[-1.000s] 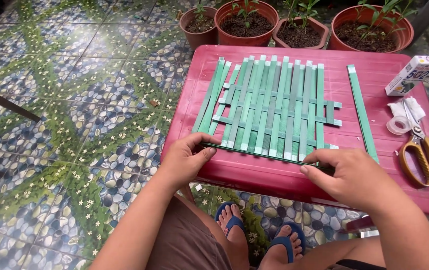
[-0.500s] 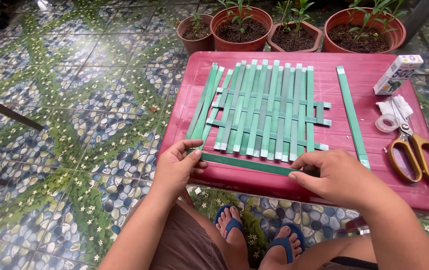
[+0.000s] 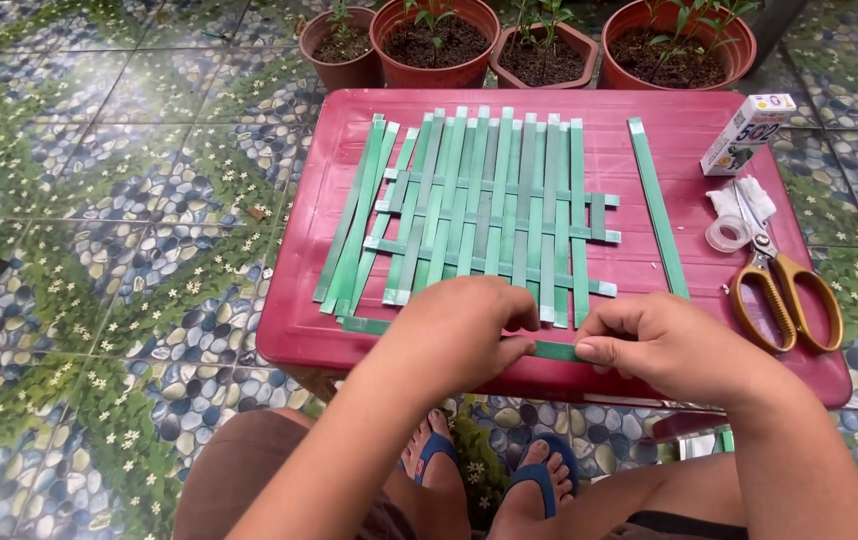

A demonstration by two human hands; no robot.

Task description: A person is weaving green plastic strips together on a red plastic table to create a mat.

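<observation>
A half-woven mat of green paper strips (image 3: 489, 205) lies on a red plastic tabletop (image 3: 649, 150). Along its near edge lies one loose green strip (image 3: 364, 325), running left to right. My left hand (image 3: 464, 325) pinches that strip near its middle, just below the mat's lower ends. My right hand (image 3: 669, 345) pinches the same strip at its right end, thumb and forefinger closed on it. The middle of the strip is hidden under my left hand. Another single green strip (image 3: 657, 205) lies apart on the right of the mat.
Scissors with yellow handles (image 3: 784, 290), a roll of clear tape (image 3: 727, 233), a white cloth (image 3: 744, 200) and a small white box (image 3: 747, 133) sit at the table's right. Several potted plants (image 3: 434, 40) stand behind the table. Patterned floor tiles surround it; my sandalled feet are below.
My left hand has slid right along the loose strip, from its left end to near the middle. Both hands now sit close together. The view has shifted slightly.
</observation>
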